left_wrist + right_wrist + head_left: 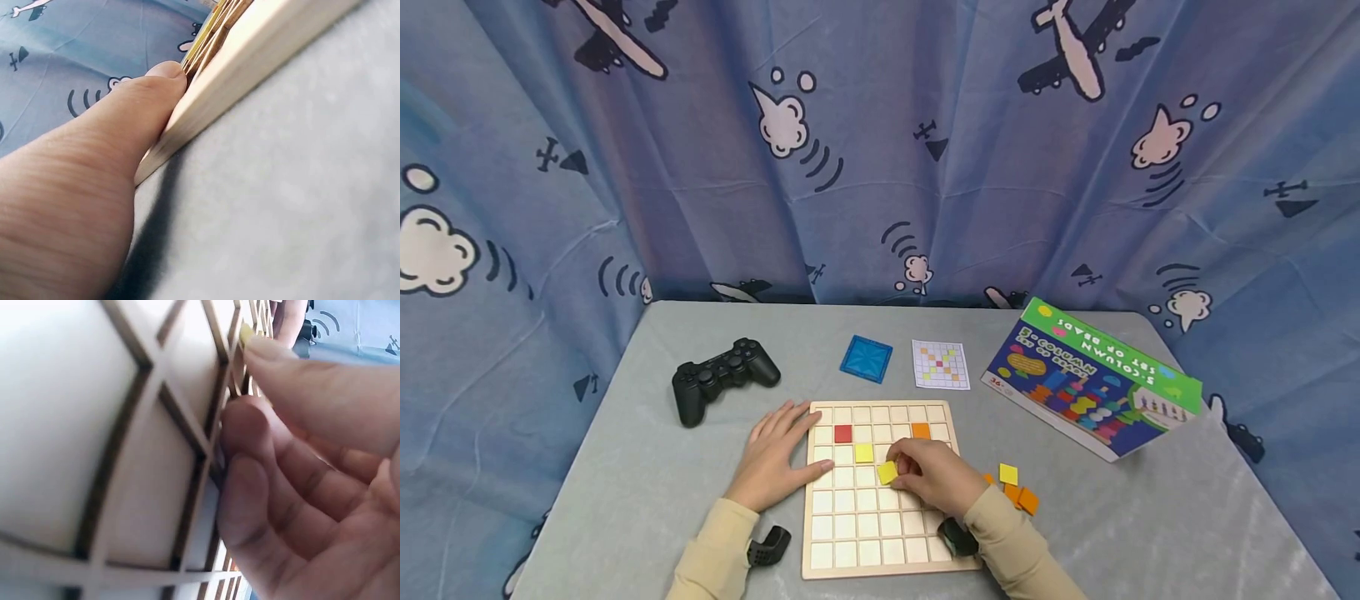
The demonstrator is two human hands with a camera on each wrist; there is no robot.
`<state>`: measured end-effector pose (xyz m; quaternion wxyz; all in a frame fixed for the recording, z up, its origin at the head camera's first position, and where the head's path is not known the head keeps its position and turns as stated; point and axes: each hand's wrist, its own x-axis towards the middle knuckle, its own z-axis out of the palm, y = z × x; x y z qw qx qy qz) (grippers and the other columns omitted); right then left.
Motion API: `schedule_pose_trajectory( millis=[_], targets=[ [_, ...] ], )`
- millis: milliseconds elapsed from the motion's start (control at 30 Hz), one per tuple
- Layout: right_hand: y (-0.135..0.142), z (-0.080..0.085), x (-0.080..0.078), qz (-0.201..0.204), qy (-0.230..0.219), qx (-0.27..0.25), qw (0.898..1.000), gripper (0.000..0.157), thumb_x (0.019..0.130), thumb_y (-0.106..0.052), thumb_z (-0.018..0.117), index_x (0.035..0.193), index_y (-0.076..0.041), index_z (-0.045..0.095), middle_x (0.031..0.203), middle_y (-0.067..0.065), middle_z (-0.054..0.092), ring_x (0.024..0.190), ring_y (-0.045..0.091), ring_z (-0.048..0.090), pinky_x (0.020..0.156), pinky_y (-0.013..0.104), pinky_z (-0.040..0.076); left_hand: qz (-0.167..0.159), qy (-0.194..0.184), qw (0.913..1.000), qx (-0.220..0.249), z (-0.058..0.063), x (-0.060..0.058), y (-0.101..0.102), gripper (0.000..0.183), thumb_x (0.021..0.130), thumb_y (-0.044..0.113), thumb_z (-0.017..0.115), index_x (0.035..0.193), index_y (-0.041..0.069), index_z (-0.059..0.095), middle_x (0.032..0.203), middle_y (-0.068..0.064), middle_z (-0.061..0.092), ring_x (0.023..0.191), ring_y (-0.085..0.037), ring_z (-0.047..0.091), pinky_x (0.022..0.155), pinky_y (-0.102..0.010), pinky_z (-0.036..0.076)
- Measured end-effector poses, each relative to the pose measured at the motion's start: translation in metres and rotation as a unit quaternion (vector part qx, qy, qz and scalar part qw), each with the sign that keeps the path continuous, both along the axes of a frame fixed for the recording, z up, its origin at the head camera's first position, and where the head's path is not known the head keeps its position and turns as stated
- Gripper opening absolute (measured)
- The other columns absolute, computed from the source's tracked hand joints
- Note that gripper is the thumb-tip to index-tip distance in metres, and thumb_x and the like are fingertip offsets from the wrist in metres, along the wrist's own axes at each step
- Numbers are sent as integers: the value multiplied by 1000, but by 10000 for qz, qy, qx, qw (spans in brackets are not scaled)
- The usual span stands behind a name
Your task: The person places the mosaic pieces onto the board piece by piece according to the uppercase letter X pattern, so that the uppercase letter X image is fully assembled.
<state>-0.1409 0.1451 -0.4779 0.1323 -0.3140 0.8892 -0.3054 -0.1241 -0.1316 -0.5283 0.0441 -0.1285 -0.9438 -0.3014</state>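
Observation:
A wooden grid board (880, 571) lies on the grey table below both hands. My left hand (778, 458) rests at its left edge with fingers spread and the thumb over the rim; the left wrist view shows that thumb (165, 75) against the wooden side. Over the middle of the grid, my right hand (936, 475) pinches a yellow square tile (887, 472) between thumb and fingers. In the right wrist view, the fingers hide most of this tile. A red tile (843, 433), another yellow tile (863, 452) and an orange tile (921, 431) sit in upper cells.
Several loose orange tiles (1028, 501) and a yellow one (1008, 474) lie right of the board. Behind it are a blue square tray (867, 358) and a patterned grid card (941, 365). A black game controller (722, 375) sits left, a colourful box (1097, 383) right.

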Motion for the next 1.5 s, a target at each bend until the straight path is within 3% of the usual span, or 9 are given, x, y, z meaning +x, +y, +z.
schedule_pose_trajectory(
  millis=[467,767,1033,1300,1400,1500],
  targets=[
    [-4,2,2,62,74,168,9998,22,83,-11,75,100,-7,61,79,-2,52,70,10,46,61,18,39,0,101,9999,-12,-3,0,-1,78,79,61,66,142,18,49,152,-4,37,144,-27,25,116,-51,16],
    [-4,3,2,194,231,278,9992,22,84,-13,74,99,-8,60,77,-2,50,69,8,44,60,18,37,-21,87,10000,16,-1,0,-1,77,79,61,66,141,18,49,152,-4,38,144,-27,25,116,-51,16],
    [-5,3,3,61,344,356,9988,21,85,-15,73,101,-10,61,77,-6,49,67,6,44,59,18,38,8,74,10000,-23,-2,0,-1,78,79,61,66,141,19,49,152,-3,38,144,-27,25,116,-51,16],
    [27,25,15,-748,995,136,9921,19,87,-13,71,102,-6,63,75,-9,48,62,1,41,54,17,39,36,128,9999,-40,-4,-1,-3,78,79,64,65,142,20,49,152,-2,38,144,-26,25,116,-52,17],
    [53,31,24,-1379,828,378,9863,21,86,-14,72,104,-6,64,75,-9,52,63,1,43,55,20,41,29,132,9999,-20,-6,-2,-3,78,78,64,66,141,20,49,152,-2,38,144,-26,25,116,-52,17],
    [81,32,34,-2137,439,863,9721,25,85,-16,73,106,-5,64,79,-5,57,67,6,48,58,25,45,20,160,9999,-52,-7,-3,-2,78,78,63,66,142,20,49,152,-2,38,144,-26,25,116,-52,17]
  ],
)
